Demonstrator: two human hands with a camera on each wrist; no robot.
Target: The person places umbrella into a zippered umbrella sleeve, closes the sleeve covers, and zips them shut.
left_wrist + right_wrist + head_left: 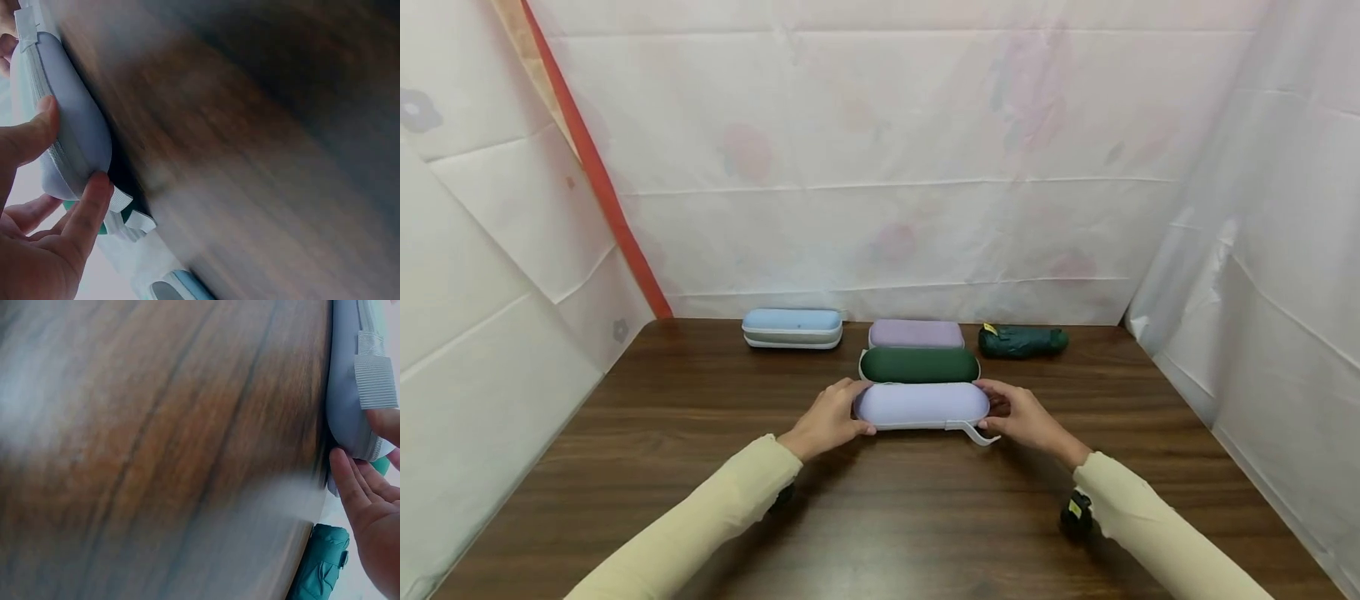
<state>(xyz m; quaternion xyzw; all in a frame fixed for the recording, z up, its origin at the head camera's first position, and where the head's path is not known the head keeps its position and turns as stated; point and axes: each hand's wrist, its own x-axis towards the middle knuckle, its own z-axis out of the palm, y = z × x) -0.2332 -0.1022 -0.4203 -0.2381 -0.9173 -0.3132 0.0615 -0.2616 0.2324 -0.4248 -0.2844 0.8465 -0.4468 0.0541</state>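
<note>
A lavender hard-shell zip case (922, 405) with a pale zip and a wrist strap (976, 432) lies lengthwise across the table, held at both ends. My left hand (833, 419) grips its left end, thumb at the front near the zip and fingers around the end, as the left wrist view shows. On the opposite end, my right hand (1026, 419) holds with thumb near the strap and fingertips low by the tabletop. Right behind it sits a dark green zip case (920, 364), and behind that a mauve case (916, 333).
A light blue zip case (792, 327) stands at the back left of the brown wooden table (880, 517). Toward the back right lies a dark green folded umbrella (1022, 342) with a yellow tag. Pale floral sheets (880, 150) hang behind and at the sides.
</note>
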